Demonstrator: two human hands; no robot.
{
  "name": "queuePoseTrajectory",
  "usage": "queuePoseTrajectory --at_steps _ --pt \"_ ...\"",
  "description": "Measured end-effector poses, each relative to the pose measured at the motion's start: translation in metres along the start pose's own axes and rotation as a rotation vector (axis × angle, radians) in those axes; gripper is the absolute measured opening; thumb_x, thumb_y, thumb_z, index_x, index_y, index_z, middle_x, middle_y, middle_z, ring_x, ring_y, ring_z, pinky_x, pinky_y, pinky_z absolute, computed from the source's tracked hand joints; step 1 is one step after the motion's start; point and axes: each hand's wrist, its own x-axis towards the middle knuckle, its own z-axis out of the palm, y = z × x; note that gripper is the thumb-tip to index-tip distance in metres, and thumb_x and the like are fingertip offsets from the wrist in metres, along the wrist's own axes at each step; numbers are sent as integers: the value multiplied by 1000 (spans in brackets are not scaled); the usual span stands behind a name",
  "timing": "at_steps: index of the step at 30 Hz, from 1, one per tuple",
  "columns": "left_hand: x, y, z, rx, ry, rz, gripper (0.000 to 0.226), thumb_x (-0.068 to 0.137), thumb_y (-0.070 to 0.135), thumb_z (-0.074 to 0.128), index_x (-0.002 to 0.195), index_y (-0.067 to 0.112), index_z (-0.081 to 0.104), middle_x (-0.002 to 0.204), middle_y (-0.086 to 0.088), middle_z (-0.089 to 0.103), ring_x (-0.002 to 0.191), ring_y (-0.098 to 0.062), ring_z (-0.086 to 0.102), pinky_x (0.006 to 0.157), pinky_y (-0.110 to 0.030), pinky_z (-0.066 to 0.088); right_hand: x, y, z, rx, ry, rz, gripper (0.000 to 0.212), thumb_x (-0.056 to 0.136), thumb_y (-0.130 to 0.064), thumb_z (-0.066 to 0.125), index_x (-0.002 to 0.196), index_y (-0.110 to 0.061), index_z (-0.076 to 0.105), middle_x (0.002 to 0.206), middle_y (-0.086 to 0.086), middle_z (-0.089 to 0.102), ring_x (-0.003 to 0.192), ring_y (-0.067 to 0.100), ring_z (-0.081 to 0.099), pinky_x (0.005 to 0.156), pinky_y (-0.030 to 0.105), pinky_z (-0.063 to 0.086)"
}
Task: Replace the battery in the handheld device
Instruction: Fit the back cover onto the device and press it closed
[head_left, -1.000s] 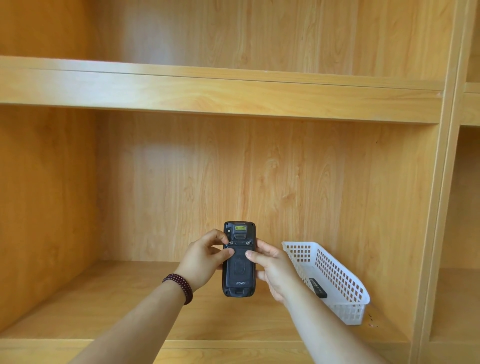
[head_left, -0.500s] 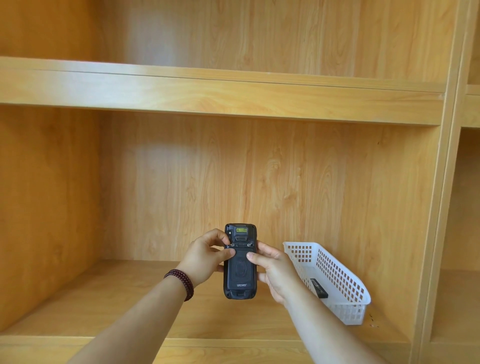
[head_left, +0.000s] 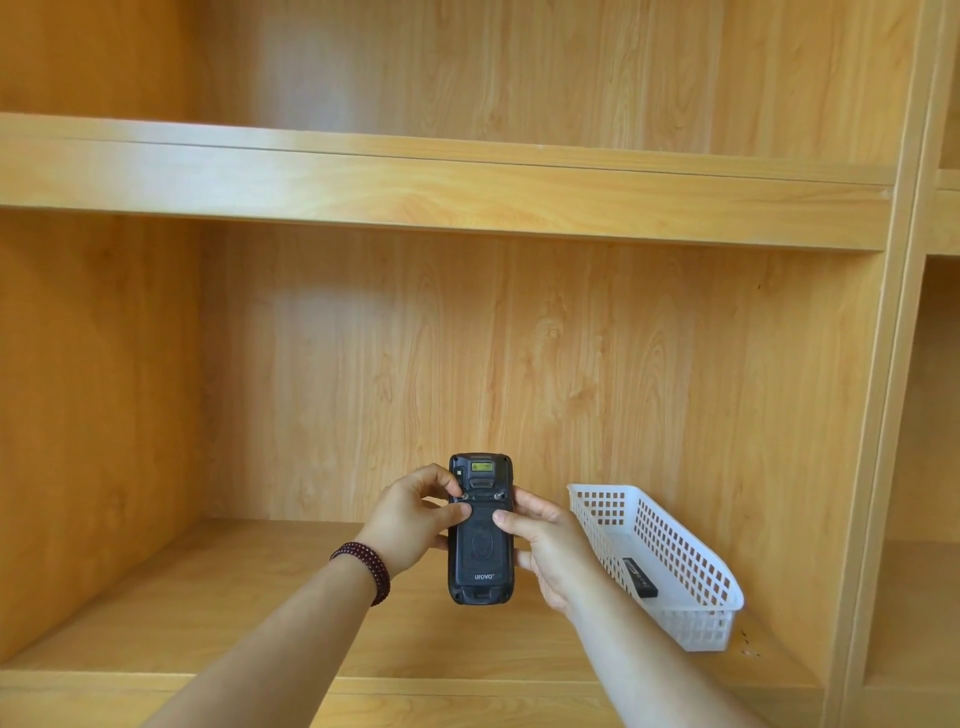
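A black handheld device is held upright above the shelf, its back facing me, with the battery cover and two small latches showing. My left hand grips its left side, thumb and forefinger at the left latch. My right hand holds the right side, thumb resting on the cover. A black battery lies in the white basket to the right.
A wooden shelf board lies below the hands, with another shelf overhead. A vertical divider stands right of the basket. A dark bead bracelet circles the left wrist.
The device and both hands sit slightly lower in view. The left fingers have closed in on the left latch; the right thumb stays on the cover.
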Motion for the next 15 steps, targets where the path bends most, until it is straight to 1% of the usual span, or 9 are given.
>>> queuePoseTrajectory --at_steps 2,4,7,12,15 --pt "1 0 -1 1 -7 17 19 85 5 71 77 14 56 107 -13 68 87 -28 73 71 -50 62 1 -1 -1 5 -9 -6 31 90 2 64 114 -15 71 110 4 76 101 17 72 81 39 60" --pt "1 0 -2 -16 -11 26 20 86 6 69 80 16 54 107 -11 68 87 -27 73 72 -49 62 2 -2 -1 1 -17 -16 32 90 1 64 116 -16 71 113 5 75 103 18 72 82 40 60" --pt "1 1 -1 -6 -20 33 17 88 5 68 85 17 57 108 -10 67 88 -25 73 73 -49 62 3 -2 -2 -11 -28 -25 32 90 1 64 116 -17 71 115 6 74 104 19 72 83 40 60" --pt "0 3 -2 -1 -9 18 16 86 5 70 81 13 57 107 -11 68 87 -26 74 71 -49 62 4 0 -2 -7 -25 -32 32 89 2 65 109 -21 72 114 6 74 102 18 72 83 41 60" --pt "-1 2 -1 -13 -5 9 19 86 7 70 76 12 55 106 -11 69 87 -24 74 72 -51 61 5 1 -2 -7 -23 -32 33 89 2 65 113 -20 71 114 6 75 99 15 73 80 38 60"
